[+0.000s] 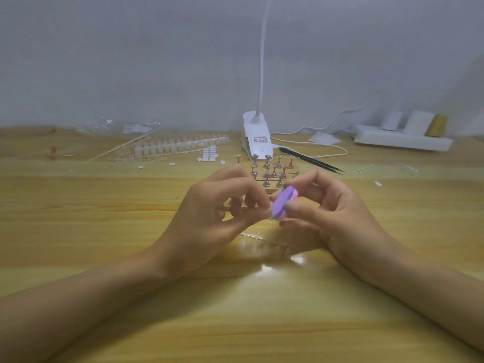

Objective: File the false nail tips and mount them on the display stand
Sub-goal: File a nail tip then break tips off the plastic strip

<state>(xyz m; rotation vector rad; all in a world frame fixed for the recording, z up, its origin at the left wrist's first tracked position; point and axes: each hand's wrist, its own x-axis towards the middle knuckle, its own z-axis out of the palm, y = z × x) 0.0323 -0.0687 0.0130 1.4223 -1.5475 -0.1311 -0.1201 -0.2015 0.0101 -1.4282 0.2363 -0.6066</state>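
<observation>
My right hand [330, 210] grips a small purple and pink nail file [284, 203] between thumb and fingers, just above the table's middle. My left hand [222, 205] has its thumb and fingertips pinched together against the file's left edge; whatever small tip it pinches is hidden by the fingers. Right behind both hands stands the wooden display stand [272, 172] with several metal pegs. Strips of clear false nail tips [180, 146] lie at the back left. A clear strip [264, 243] lies on the table under my hands.
A white clip lamp [256, 137] with its cable stands behind the stand. Black tweezers [311, 161] lie to its right. White sticker dots [208, 154] and loose tips lie back left; a white power strip [400, 140] sits back right. A small red object [53, 151] stands far left.
</observation>
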